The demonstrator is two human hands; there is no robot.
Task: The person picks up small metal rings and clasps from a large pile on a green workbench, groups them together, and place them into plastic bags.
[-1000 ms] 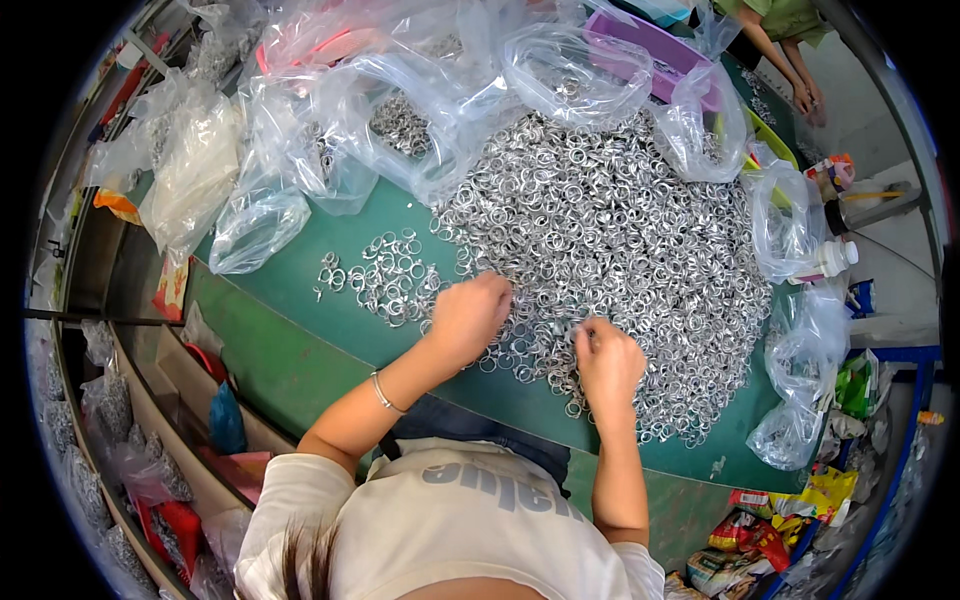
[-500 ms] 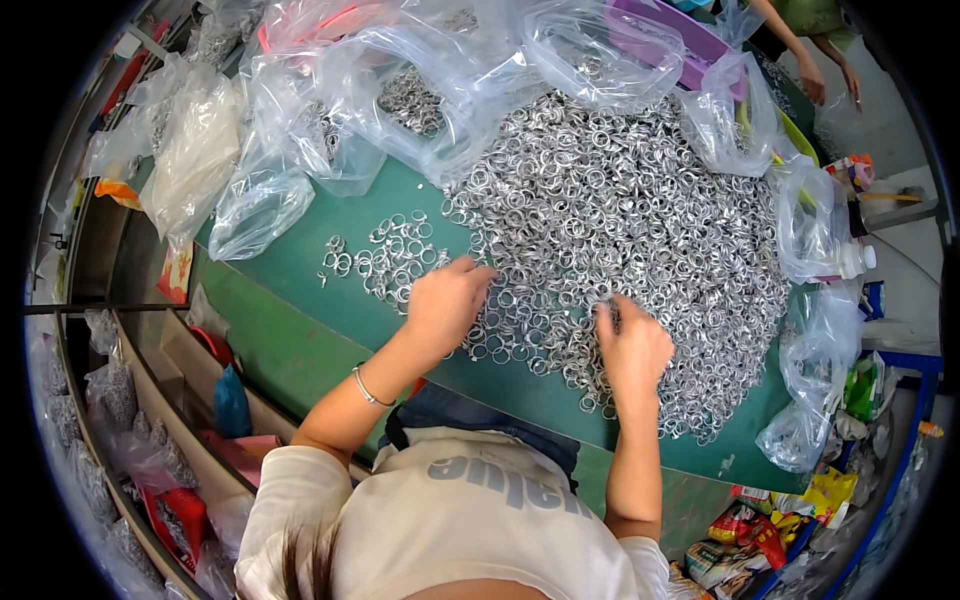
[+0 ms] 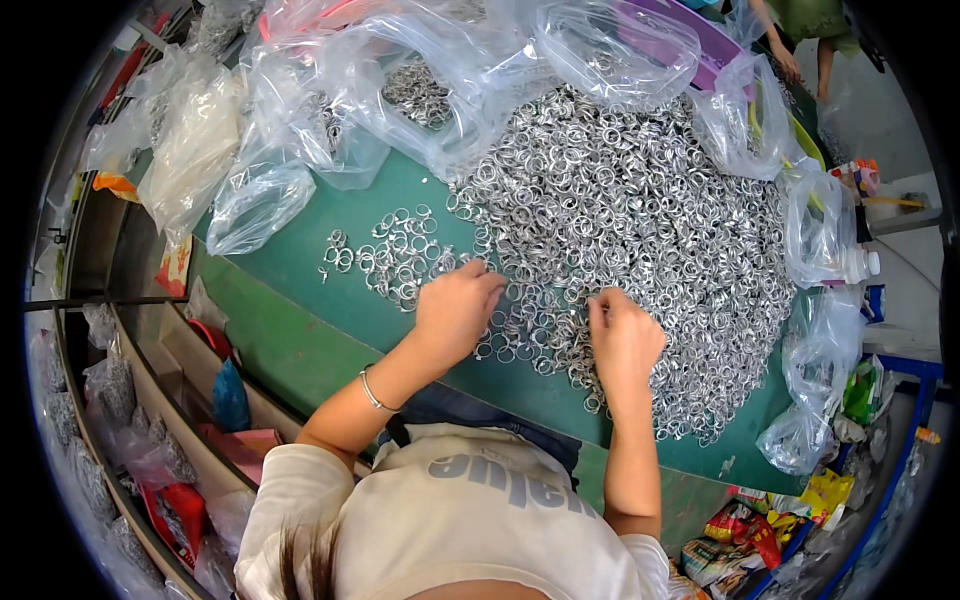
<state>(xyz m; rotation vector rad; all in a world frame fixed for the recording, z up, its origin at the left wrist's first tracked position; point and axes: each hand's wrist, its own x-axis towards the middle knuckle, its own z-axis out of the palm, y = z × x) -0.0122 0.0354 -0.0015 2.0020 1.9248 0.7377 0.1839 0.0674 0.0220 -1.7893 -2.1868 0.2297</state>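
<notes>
A large heap of silver metal rings (image 3: 640,200) spreads over the green tabletop (image 3: 300,270). My left hand (image 3: 458,308) is closed at the left edge of the heap, fingertips bunched together over a thin scatter of loose rings (image 3: 520,325). My right hand (image 3: 627,340) rests over the lower middle of the heap with thumb and forefinger drawn together. Whatever lies between the fingertips of either hand is too small or hidden to make out. Left of my left hand sits a smaller group of rings (image 3: 400,250), apart from the main heap.
Clear plastic bags (image 3: 260,210), some with rings inside, line the far and left edges. A purple tub (image 3: 690,40) stands at the far side. Another person's hand (image 3: 786,62) shows at far right. Bagged rings (image 3: 110,390) fill shelves at left; colourful packets (image 3: 745,530) lie lower right.
My left hand has shifted slightly to the right, nearer the right one. The right hand has drawn slightly left. The other person's hands at the far right have moved.
</notes>
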